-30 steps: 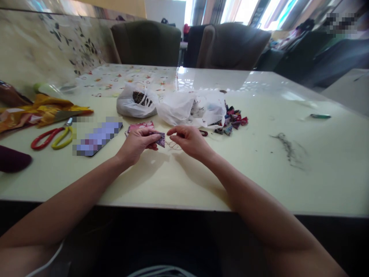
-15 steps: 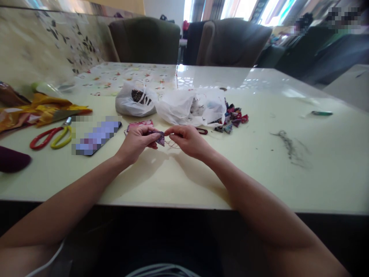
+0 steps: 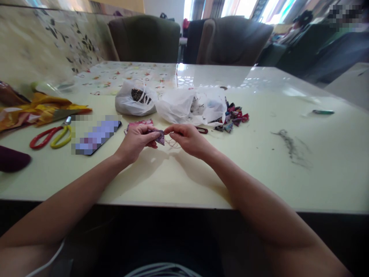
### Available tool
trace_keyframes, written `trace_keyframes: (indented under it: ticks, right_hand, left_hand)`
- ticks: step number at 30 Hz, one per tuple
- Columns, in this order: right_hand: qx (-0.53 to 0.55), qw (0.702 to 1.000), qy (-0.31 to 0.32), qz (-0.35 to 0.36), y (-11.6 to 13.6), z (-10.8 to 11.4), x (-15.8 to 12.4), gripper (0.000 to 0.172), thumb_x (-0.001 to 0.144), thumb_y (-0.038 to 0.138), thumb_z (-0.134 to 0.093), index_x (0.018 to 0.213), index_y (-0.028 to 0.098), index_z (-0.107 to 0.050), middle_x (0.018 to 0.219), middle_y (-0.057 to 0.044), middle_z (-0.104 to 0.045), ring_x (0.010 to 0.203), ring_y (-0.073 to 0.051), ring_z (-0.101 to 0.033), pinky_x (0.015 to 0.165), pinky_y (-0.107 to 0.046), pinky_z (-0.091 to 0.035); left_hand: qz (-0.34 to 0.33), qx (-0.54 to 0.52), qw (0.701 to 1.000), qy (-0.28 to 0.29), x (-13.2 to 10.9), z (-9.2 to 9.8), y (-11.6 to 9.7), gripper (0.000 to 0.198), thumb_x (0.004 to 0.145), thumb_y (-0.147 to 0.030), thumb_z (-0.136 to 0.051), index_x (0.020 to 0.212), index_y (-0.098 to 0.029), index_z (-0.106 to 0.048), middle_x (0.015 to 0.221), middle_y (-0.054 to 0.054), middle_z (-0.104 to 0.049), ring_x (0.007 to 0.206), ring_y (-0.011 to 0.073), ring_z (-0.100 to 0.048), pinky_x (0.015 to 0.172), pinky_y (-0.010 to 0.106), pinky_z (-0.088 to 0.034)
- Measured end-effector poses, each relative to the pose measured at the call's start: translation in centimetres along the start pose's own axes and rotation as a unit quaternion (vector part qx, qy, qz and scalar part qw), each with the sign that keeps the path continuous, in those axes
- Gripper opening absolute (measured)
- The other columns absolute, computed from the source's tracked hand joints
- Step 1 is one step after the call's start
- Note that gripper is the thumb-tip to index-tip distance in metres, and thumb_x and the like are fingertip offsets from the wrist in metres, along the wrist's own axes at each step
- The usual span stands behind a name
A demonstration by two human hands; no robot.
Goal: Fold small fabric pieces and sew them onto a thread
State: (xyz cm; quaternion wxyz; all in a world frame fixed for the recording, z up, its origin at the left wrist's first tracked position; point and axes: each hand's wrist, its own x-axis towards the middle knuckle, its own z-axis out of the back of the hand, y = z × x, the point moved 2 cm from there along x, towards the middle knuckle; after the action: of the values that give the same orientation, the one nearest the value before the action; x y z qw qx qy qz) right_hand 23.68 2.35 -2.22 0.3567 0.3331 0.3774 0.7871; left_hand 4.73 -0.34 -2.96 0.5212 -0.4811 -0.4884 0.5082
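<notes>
Between thumb and fingers, my left hand [image 3: 136, 141] pinches a small purple patterned fabric piece [image 3: 159, 139], folded to a point. My right hand [image 3: 186, 139] is closed in a pinch at the fabric's right edge; what its fingertips hold is too small to make out. Thin reddish thread [image 3: 173, 144] hangs in loops below the right fingers. Pink patterned cloth [image 3: 141, 123] lies just behind my left hand. Past my right hand is a dark red, oblong, clip-like object [image 3: 202, 130].
Scissors [image 3: 60, 136] with red and yellow handles and a phone [image 3: 98, 137] lie left. White plastic bags [image 3: 175, 107] and a pile of small fabric pieces [image 3: 235, 115] are behind my hands. A thread tangle [image 3: 288, 146] and a green-handled tool [image 3: 323, 112] lie right.
Both hands stay nearly in place, still at the purple fabric. The right fingertips have shifted very slightly; the table things have not moved.
</notes>
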Motion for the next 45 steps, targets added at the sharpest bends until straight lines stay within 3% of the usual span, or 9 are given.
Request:
trace_keyframes:
  ticks: [13, 26, 35, 40, 45]
  right_hand:
    - [0.001, 1.0, 0.007, 0.006, -0.2, 0.1, 0.1, 0.027, 0.088, 0.018, -0.053, 0.1, 0.01, -0.076, 0.062, 0.004, -0.05, 0.059, -0.009, -0.039, 0.06, -0.026, -0.029]
    - [-0.041, 0.999, -0.005, 0.02, 0.4, 0.0, -0.1, 0.025, 0.087, 0.01, -0.051, 0.094, 0.011, -0.076, 0.064, 0.002, -0.052, 0.064, -0.01, -0.042, 0.064, -0.027, -0.032]
    - [-0.007, 1.0, -0.003, 0.015, -0.3, 0.2, 0.2, 0.025, 0.087, 0.015, -0.054, 0.097, 0.012, -0.076, 0.06, 0.004, -0.05, 0.057, -0.009, -0.039, 0.059, -0.026, -0.03]
    - [0.052, 0.998, 0.014, 0.022, -1.0, 0.4, 0.4, 0.025, 0.086, 0.023, -0.059, 0.098, 0.013, -0.077, 0.075, -0.001, -0.067, 0.063, -0.01, -0.047, 0.06, -0.025, -0.035]
    - [0.125, 0.991, 0.032, 0.031, -1.4, 0.7, 0.6, 0.021, 0.085, 0.027, -0.065, 0.095, 0.015, -0.079, 0.088, -0.004, -0.075, 0.076, -0.012, -0.059, 0.07, -0.026, -0.045]
  left_hand:
    - [-0.006, -0.004, 1.0, 0.004, -0.1, -0.1, -0.1, 0.019, 0.07, -0.03, -0.084, 0.079, -0.014, -0.077, 0.074, 0.005, -0.074, 0.064, 0.0132, -0.067, 0.06, 0.024, -0.057]
    - [-0.103, 0.089, 0.991, 0.005, -0.5, -0.3, -0.3, 0.023, 0.075, -0.034, -0.084, 0.081, -0.014, -0.077, 0.074, 0.007, -0.076, 0.066, 0.0164, -0.07, 0.061, 0.026, -0.059]
    - [-0.023, -0.002, 1.0, 0.009, 0.0, -0.2, 0.1, 0.022, 0.07, -0.032, -0.086, 0.082, -0.015, -0.078, 0.075, 0.005, -0.075, 0.066, 0.0139, -0.069, 0.06, 0.023, -0.058]
    - [0.018, -0.048, 0.998, 0.038, 0.1, 0.0, 0.2, 0.019, 0.069, -0.029, -0.086, 0.079, -0.015, -0.079, 0.072, 0.004, -0.074, 0.06, 0.0104, -0.065, 0.057, 0.02, -0.056]
    - [0.044, -0.075, 0.995, 0.057, 0.2, 0.1, 0.3, 0.018, 0.068, -0.028, -0.087, 0.078, -0.016, -0.078, 0.07, 0.003, -0.073, 0.055, 0.0085, -0.062, 0.054, 0.018, -0.055]
